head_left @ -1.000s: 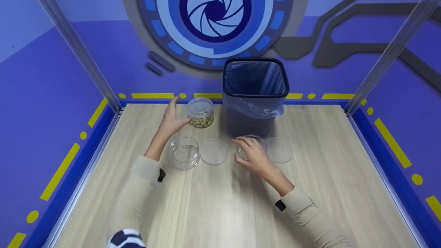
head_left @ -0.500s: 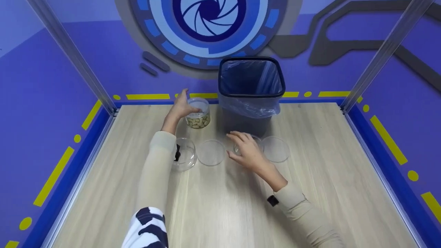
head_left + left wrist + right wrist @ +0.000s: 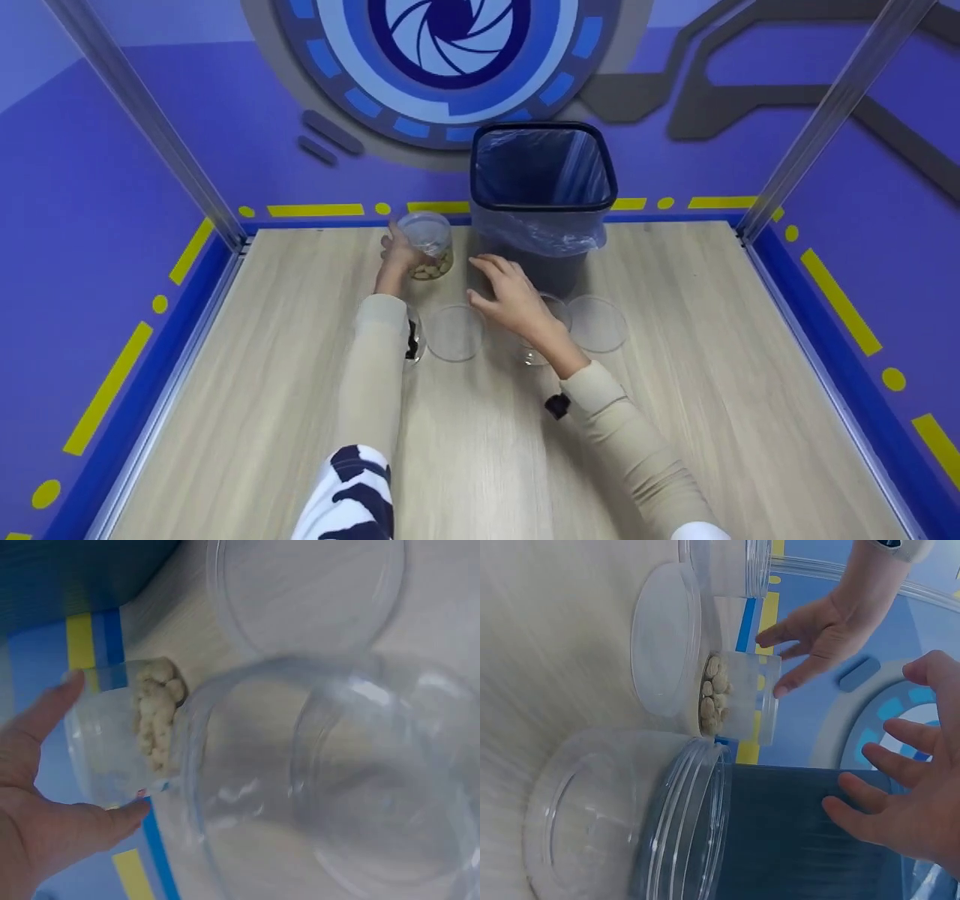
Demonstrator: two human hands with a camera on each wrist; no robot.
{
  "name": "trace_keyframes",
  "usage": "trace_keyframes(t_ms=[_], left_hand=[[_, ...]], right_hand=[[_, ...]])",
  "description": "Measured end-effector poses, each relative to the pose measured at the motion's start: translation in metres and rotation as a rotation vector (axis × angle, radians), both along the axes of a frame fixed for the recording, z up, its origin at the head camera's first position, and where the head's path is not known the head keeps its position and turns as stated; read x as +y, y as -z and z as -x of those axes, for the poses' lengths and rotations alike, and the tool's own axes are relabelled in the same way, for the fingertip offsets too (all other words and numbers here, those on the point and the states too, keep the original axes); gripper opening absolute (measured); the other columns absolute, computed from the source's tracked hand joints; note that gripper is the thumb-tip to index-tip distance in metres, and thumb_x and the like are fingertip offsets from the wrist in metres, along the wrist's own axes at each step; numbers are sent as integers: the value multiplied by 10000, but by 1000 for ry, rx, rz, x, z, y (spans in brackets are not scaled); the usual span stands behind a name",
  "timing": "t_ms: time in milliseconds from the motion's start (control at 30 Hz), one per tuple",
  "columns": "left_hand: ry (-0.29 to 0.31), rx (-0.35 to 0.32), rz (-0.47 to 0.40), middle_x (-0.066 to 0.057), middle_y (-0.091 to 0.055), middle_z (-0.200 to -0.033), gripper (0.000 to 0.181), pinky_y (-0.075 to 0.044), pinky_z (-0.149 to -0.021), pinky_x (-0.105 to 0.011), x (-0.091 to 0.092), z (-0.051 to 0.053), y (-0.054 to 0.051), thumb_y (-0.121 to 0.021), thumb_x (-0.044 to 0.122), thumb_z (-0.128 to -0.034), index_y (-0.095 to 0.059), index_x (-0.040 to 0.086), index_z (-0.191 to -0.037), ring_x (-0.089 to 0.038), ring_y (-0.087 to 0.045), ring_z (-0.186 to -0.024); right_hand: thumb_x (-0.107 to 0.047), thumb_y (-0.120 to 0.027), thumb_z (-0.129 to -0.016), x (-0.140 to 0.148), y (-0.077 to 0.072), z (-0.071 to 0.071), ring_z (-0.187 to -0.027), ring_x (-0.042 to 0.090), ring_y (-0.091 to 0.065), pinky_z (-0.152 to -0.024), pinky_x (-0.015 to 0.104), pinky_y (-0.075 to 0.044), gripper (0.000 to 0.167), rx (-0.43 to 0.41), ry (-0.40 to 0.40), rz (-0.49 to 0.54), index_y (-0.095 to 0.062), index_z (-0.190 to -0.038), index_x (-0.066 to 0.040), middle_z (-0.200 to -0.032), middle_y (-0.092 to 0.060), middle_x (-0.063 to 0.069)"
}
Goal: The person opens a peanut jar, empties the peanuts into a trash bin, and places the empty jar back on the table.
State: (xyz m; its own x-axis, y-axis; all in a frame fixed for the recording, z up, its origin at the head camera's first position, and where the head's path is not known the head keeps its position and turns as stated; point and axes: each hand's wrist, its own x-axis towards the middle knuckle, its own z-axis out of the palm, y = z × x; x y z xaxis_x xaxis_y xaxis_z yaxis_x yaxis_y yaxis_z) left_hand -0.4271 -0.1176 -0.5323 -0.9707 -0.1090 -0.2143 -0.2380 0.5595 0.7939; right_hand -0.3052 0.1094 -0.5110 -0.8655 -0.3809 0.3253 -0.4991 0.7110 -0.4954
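Observation:
At the back left of the table stands a clear jar (image 3: 437,232) partly filled with pale nuts (image 3: 713,694). My left hand (image 3: 401,251) spreads thumb and fingers about its upper part; whether they press on it I cannot tell. Under the left forearm, mostly covered, is an empty clear jar (image 3: 247,787). My right hand (image 3: 510,296) hovers with fingers apart, in front of the bin, holding nothing. Below and behind it, partly hidden, another empty clear jar (image 3: 607,802) stands uncovered. Two round clear lids, one left lid (image 3: 455,334) and one right lid (image 3: 598,324), lie flat on the table.
A dark bin (image 3: 525,232) with a clear plastic liner stands at the back, right of the nut jar. Blue printed panels (image 3: 300,172) and metal posts (image 3: 817,127) enclose the wooden table (image 3: 480,450).
My left hand has come in from the left to surround the nut jar. My right hand has moved left and slightly farther back, off the right empty jar. The jars and lids stay put.

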Motion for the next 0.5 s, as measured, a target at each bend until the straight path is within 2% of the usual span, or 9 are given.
trace_keyframes(t_ms=[100,267,367,500], left_hand=[[-60,-22,-15,-296,-101,-1605,1315,-278,-1206,-553,1,-1,7,-886,79,-747,102,145,-1611,-504,-207,-1467],[-80,-14,-11,-303,-104,-1619,1320,-305,-1198,-523,4,0,16,-879,96,-760,127,148,-1613,-500,-260,-1458],[-117,-5,19,-278,-99,-1643,1333,-282,-1214,-494,4,5,23,-886,110,-758,128,180,-1620,-471,-262,-1474],[-171,5,12,-243,-115,-1654,1339,-261,-1228,-464,5,15,30,-901,117,-748,108,205,-1624,-426,-256,-1491]], right_hand=[[-328,-632,-956,-4,2,5,-1323,368,-497,-1139,466,-390,569,-12,9,5,-545,-1453,-64,-1464,-534,141],[-309,-643,-951,-9,6,10,-1333,362,-502,-1137,469,-398,558,-63,59,51,-554,-1448,-72,-1461,-541,140],[-279,-657,-946,-14,7,12,-1342,353,-501,-1134,473,-402,540,-83,90,98,-567,-1439,-78,-1458,-546,138],[-259,-658,-946,-21,6,18,-1353,343,-499,-1143,460,-398,525,-101,109,131,-576,-1427,-65,-1449,-556,150]])
